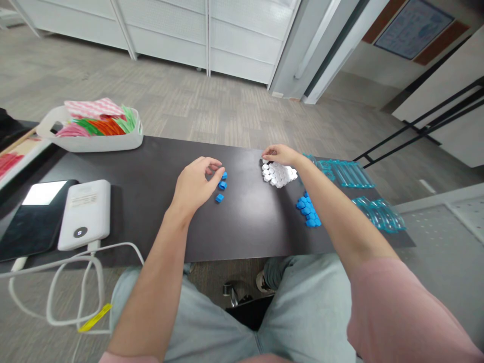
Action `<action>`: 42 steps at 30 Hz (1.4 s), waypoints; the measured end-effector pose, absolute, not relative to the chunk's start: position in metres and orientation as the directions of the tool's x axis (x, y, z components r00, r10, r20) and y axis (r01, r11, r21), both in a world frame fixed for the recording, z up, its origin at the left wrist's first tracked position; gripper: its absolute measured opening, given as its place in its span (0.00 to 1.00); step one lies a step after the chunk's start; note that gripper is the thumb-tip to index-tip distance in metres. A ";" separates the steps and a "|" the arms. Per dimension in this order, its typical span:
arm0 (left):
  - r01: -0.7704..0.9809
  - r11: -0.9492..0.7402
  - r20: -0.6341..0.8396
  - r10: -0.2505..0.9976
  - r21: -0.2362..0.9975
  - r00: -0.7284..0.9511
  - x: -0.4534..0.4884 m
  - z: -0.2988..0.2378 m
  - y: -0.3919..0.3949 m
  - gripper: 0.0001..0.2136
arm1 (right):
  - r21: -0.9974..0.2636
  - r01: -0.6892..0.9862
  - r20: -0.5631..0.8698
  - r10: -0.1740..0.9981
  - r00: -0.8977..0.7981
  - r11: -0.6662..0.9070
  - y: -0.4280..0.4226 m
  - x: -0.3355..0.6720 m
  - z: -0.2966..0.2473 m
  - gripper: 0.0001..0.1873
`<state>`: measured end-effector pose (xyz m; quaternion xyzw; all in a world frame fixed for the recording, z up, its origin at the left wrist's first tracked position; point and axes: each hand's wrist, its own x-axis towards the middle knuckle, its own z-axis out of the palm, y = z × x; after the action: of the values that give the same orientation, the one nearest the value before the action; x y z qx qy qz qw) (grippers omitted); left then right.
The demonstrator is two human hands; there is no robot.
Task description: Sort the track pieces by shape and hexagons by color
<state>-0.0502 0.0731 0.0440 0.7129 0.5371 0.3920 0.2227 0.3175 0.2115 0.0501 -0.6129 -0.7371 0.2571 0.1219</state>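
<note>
On the dark table, my left hand (198, 184) hovers with curved fingers, thumb and index a little apart. Just beside its fingertips is a short column of small blue pieces (223, 185), the farthest partly covered by the thumb. My right hand (280, 154) reaches to the far left edge of a cluster of white hexagonal pieces (278, 174). Its fingers are pinched together on a white piece there, largely hidden by the fingertips. Nearer to me, a group of blue hexagonal pieces (308, 209) lies partly behind my right forearm.
Clear teal plastic pieces (351, 174) lie in rows at the table's right end. At the left are a white basket (121, 143) of colourful strips, a white power bank (85, 214) with looping cables (100, 272), and a dark phone or tablet (36, 222).
</note>
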 end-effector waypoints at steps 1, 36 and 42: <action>0.591 -0.327 0.322 0.939 0.737 0.118 -0.050 0.044 0.073 0.08 | -0.519 0.847 -0.133 0.967 -0.216 0.117 0.210 0.317 0.051 0.11; 0.690 -0.232 0.006 0.950 0.686 0.313 -0.071 0.020 0.058 0.14 | -0.446 0.753 0.244 0.876 -0.417 0.483 0.057 0.152 -0.007 0.12; 0.624 -0.211 -0.031 0.935 0.752 0.353 -0.077 0.021 0.057 0.16 | -0.457 0.768 0.345 0.885 -0.312 0.449 0.037 0.170 -0.008 0.17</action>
<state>-0.0770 0.0573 0.0208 0.7453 0.5232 0.2235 0.3477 0.1701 0.0369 -0.0075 -0.5147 -0.8032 0.1042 0.2814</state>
